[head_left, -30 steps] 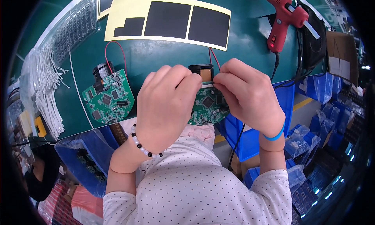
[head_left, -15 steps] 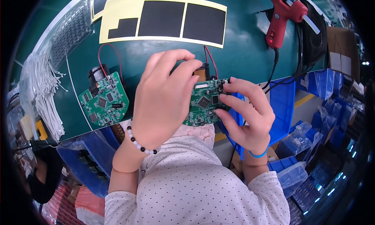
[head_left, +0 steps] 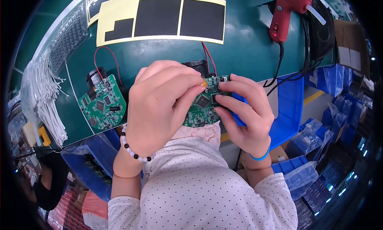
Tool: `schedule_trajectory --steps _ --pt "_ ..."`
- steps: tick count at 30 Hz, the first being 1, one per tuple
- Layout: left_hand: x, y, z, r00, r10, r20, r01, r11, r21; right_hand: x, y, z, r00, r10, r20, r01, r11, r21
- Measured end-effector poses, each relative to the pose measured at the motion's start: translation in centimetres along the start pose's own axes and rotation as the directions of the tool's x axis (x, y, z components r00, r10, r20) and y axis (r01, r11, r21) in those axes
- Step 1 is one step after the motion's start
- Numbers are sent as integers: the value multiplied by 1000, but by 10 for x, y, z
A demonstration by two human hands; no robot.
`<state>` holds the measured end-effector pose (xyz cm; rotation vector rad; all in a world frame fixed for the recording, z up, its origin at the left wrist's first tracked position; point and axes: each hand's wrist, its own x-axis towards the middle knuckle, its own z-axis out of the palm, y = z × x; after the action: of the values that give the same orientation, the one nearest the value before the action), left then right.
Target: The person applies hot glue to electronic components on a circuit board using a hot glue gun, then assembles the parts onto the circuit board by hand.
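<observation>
Between my two hands sits a green circuit board (head_left: 202,114) at the table's near edge. My right hand (head_left: 249,114) grips its right side, fingers on top among the components. My left hand (head_left: 157,100) covers the board's left part. Its thumb and forefinger pinch an orange flat cable (head_left: 204,83) at the board's far edge, where a white connector showed before; whether the cable sits in it I cannot tell. Behind my left fingers is a black part (head_left: 198,65) with red wires (head_left: 208,56). To the left lies a second green board (head_left: 103,104) with a lens-like black part (head_left: 95,76).
Black adhesive sheets on yellow backing (head_left: 159,18) lie at the back. A red glue gun (head_left: 282,18) with its cord is at the far right. White cable ties (head_left: 44,98) hang at the left edge. Blue bins (head_left: 288,110) stand below the table.
My left fingers have lowered the orange cable to the board's far edge, over the white connector. The whole view has shifted slightly; my right hand keeps its hold on the board.
</observation>
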<state>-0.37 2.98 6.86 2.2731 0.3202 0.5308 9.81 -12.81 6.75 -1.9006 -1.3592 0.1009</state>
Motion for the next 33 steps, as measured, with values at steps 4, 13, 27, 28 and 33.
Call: schedule_trajectory --steps 4,13,27,28,33 --pt "1 1 0 1000 -7 19 7 1000 1 -1 1 1 1000 5 -2 -5 1000 9" --pt "4 0 1 1000 -10 -15 10 1000 6 -1 0 2 1000 7 3 -7 1000 2" --pt "8 -3 0 1000 -21 9 21 999 34 0 0 2 1000 6 1 -6 1000 1" --pt "8 -3 -1 1000 -22 8 22 999 35 0 0 2 1000 6 0 -6 1000 0" --pt "7 -1 0 999 -30 31 29 999 40 -1 1 2 1000 4 1 -4 1000 -5"
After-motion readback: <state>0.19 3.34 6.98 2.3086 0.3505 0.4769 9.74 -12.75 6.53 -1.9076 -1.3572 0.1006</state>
